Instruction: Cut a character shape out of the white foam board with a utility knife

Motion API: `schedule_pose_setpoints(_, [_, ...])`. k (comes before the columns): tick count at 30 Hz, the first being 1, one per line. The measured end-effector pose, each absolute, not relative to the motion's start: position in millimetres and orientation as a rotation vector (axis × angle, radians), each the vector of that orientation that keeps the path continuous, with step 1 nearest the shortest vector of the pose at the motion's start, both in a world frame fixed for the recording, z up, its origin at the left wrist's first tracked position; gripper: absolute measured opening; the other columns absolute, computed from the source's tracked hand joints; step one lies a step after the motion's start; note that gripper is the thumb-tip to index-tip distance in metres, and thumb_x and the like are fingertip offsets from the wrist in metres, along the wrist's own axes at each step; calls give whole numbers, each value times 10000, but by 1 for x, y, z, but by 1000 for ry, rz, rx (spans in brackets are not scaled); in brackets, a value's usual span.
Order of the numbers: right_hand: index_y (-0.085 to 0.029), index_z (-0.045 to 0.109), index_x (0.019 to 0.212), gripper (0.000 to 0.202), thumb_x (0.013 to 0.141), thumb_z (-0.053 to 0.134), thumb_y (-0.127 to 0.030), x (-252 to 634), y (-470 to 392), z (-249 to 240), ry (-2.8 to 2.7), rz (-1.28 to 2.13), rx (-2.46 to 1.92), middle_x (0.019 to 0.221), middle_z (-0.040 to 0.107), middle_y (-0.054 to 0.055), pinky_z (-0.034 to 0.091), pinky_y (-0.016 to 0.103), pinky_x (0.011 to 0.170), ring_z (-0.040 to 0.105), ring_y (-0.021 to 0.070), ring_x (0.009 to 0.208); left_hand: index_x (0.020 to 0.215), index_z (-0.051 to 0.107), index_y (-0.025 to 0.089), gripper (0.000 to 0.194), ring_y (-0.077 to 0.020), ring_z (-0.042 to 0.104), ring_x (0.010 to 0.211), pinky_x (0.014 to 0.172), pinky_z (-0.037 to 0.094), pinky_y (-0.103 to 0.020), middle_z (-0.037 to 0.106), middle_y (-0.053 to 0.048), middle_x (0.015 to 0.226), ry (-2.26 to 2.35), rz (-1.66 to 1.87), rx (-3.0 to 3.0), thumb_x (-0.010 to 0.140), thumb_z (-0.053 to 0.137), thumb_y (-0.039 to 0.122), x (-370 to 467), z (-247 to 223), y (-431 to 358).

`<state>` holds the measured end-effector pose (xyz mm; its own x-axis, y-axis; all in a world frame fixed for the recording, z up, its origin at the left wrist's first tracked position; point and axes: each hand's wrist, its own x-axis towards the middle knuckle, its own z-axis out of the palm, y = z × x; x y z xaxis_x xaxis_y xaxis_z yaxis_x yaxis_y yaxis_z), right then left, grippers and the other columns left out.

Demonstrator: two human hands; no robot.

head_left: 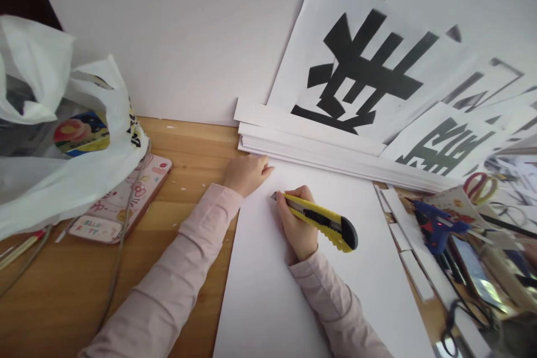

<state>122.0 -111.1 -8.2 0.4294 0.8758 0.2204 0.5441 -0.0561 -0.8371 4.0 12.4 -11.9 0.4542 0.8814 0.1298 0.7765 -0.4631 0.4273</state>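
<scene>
A yellow and black utility knife [321, 217] is gripped in my right hand [298, 224], its tip pointing left just above a large white sheet [268, 291]. My left hand [247, 173] is closed at the sheet's upper left edge, against the stack of white boards [335, 158]. Its thumb and fingers are pressed together, and whatever they pinch, if anything, is too small to make out.
Sheets with black characters [373, 67] lean behind the boards. At the left are a white plastic bag [54, 179] and a pink phone case [138, 193]. A blue glue gun [438, 226], scissors [480, 187], a phone [476, 271] and white strips [415, 274] lie at the right.
</scene>
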Motion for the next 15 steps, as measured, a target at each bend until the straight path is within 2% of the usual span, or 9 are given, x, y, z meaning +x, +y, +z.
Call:
schedule_pose_setpoints(3, [-221, 522, 744, 230, 843, 666, -371, 121, -111, -5, -1303, 346, -1726, 619, 576, -55, 423, 237, 552, 515, 111, 537, 807, 642, 195, 253, -213, 645, 796, 612, 292, -310, 718, -38, 802, 1301, 563, 2447, 921, 613, 419, 3, -13, 15])
schedule_pose_setpoints(7, [-224, 501, 721, 237, 837, 667, -347, 118, -113, -1, -1350, 276, -1733, 600, 575, -59, 401, 219, 511, 492, 97, 500, 778, 618, 175, 251, -222, 624, 870, 788, 365, -343, 716, -43, 833, 1190, 633, 2513, 929, 629, 376, 3, -12, 18])
schedule_pose_setpoints(15, [-230, 473, 729, 244, 850, 659, -331, 117, -118, -3, -1422, 245, -1688, 561, 519, -79, 363, 213, 475, 416, 82, 460, 819, 631, 171, 239, -228, 614, 892, 736, 362, -337, 713, -56, 877, 1193, 591, 2485, 948, 603, 370, 3, -11, 18])
